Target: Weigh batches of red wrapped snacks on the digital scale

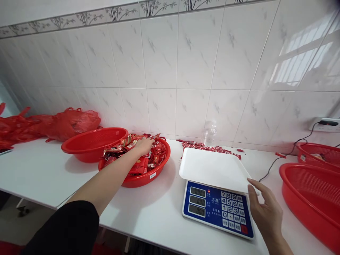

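Currently left hand [145, 146] down among red-wrapped packets [140, 167], heaped in a red basket [138, 182] left of the scale [217, 209]; fingertips partly hidden, so cannot tell if they grip anything. Right hand [267, 209] at the scale's right side, thumb and fingers touching the near right corner of its white tray [212, 168]; whether closed on it, cannot tell. Scale on white surface [159, 219], red light lit. Behind scale: small red packets [195, 145], loosely spread. Farther left of it: second red basket [90, 157], red bags [77, 123]. Right of it: large red tub [310, 203].
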### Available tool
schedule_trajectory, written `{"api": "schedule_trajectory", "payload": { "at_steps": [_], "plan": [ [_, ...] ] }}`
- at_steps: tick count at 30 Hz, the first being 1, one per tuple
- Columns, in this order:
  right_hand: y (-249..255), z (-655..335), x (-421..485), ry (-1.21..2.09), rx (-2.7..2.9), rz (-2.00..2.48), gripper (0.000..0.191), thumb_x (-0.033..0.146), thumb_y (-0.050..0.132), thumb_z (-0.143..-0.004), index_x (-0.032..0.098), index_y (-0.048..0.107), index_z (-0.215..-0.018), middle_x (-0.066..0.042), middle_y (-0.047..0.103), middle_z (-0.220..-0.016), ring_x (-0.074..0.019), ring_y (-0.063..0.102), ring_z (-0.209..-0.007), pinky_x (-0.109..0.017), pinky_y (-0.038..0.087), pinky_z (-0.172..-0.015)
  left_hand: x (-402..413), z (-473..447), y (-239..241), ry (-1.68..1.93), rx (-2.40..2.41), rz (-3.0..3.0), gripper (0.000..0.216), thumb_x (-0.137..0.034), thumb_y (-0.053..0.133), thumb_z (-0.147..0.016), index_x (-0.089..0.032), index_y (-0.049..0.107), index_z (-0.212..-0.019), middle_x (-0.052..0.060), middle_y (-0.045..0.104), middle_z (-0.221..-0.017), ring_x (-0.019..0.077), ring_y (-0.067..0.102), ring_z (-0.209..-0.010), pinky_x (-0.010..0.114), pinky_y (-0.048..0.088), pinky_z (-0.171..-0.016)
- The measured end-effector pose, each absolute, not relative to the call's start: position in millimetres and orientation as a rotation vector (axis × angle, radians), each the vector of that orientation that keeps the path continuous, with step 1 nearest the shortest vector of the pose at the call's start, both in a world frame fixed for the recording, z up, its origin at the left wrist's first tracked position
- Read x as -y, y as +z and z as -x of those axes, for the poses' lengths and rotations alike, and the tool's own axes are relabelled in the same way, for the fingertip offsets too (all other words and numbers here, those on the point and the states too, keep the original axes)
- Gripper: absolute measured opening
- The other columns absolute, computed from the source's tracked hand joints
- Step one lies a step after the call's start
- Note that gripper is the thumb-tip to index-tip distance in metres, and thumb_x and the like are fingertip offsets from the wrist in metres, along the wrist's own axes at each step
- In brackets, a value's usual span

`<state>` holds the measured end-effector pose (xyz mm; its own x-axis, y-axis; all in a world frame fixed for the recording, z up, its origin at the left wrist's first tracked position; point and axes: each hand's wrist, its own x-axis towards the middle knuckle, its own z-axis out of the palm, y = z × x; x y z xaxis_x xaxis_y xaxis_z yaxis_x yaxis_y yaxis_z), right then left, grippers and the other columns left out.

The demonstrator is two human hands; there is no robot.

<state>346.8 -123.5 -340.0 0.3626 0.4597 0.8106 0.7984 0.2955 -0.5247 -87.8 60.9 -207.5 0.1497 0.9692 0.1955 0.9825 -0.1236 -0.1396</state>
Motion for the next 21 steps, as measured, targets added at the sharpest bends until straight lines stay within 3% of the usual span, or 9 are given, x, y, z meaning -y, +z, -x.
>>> {"api": "schedule_trajectory", "payload": {
  "at_steps": [12, 21],
  "plan": [
    [-357.9, -350.4, 122.9, -0.223, 1.123, 1.325, 0.037, 0.046, 0.051, -0.089, 0.013, 0.066, -0.098, -0.012, 0.07, -0.094, -0.0241, 0.065, -0.088, -0.036, 0.052, -0.079, -52.0, 63.2, -173.5, -0.699, 1.911, 2.289, 0.027, -0.028, 0.039, -0.09, -0.023, 0.061, -0.107, 0.003, 0.069, -0.097, 0.0193, 0.063, -0.086, 0.028, 0.046, -0.072],
    [-358.7, -347.4, 126.9, -0.236, 1.097, 1.254, 0.031, 0.04, 0.053, -0.09, 0.013, 0.064, -0.098, -0.011, 0.069, -0.088, -0.0226, 0.065, -0.085, -0.036, 0.053, -0.079, -44.6, -23.7, -184.6, -1.355, 1.596, 2.745, 0.022, -0.02, 0.053, -0.084, -0.02, 0.061, -0.104, 0.005, 0.07, -0.098, 0.0153, 0.065, -0.084, 0.029, 0.049, -0.079]
  ]
}}
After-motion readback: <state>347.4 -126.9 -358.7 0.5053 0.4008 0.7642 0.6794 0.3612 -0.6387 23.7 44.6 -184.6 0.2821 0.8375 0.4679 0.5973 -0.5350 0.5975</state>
